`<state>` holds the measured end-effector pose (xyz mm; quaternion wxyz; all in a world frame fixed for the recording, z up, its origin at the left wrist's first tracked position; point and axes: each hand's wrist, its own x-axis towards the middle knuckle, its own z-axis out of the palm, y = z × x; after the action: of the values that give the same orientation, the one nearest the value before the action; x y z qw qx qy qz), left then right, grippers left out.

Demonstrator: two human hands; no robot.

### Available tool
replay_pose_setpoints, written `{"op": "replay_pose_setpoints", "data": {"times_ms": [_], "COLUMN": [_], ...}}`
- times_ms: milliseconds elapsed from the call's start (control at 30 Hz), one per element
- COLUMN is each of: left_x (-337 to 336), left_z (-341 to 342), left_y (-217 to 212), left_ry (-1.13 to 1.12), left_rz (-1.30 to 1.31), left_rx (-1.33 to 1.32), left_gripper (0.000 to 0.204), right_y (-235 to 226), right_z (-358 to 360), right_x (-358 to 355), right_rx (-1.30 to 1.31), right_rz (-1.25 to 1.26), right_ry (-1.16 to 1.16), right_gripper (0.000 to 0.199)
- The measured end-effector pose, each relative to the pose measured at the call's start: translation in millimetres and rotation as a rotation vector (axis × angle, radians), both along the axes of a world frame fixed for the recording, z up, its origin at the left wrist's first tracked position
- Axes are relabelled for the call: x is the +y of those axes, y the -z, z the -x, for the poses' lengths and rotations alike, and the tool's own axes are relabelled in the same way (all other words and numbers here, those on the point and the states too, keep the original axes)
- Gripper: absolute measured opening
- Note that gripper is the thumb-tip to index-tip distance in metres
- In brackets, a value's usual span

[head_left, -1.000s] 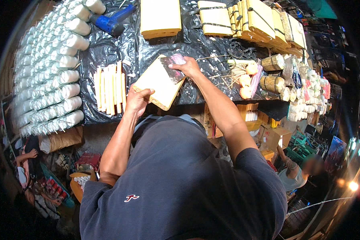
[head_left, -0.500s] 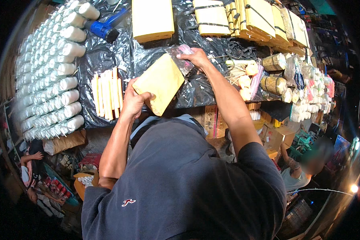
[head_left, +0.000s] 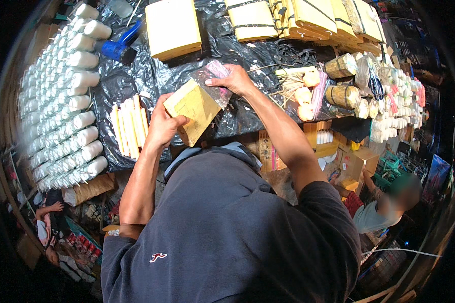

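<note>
My left hand [head_left: 163, 123] grips the left edge of a flat yellow slab [head_left: 193, 111], its thumb lying on the top face. The slab is tilted above the near part of a table. My right hand [head_left: 232, 81] pinches a clear plastic bag [head_left: 215, 96] with pinkish marks between thumb and fingers. The bag lies against the slab's upper right side; whether the slab's corner is inside it I cannot tell. Several thin yellow sticks [head_left: 129, 126] lie side by side to the left of my left hand.
Black plastic sheeting [head_left: 222, 50] covers the table. Rows of white cylinders [head_left: 83, 78] fill its left side, beside a blue power tool [head_left: 117, 49]. A larger yellow stack [head_left: 174, 30] and strapped yellow bundles [head_left: 253, 22] stand at the back. A person [head_left: 374, 212] is low at the right.
The plastic bag has come down over the slab's upper right side, and my right hand has moved slightly left. My left hand still holds the slab. The whole view has shifted a little.
</note>
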<state>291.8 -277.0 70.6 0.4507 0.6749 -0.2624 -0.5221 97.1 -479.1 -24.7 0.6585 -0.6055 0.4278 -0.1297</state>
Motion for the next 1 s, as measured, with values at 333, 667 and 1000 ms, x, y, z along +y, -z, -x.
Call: {"op": "replay_pose_setpoints", "data": {"times_ms": [333, 667, 1000], "left_x": [-19.0, -31.4, -46.4], "left_z": [0.6, -7.1, -17.1], "left_y": [-4.4, -14.2, -24.2], "left_ry": [0.059, 0.114, 0.075], "left_rz": [0.005, -0.078, -0.111], "left_rx": [0.021, 0.020, 0.417], "left_gripper": [0.077, 0.071, 0.101], "right_y": [35.1, 18.4, -17.6], "right_z": [18.8, 1.7, -20.0], "right_x": [14.6, 40.3, 45.0], "right_rx": [0.003, 0.004, 0.023], "right_rz": [0.112, 0.104, 0.249], "right_ry": [0.276, 0.357, 0.170], "right_gripper": [0.063, 0.087, 0.091]}}
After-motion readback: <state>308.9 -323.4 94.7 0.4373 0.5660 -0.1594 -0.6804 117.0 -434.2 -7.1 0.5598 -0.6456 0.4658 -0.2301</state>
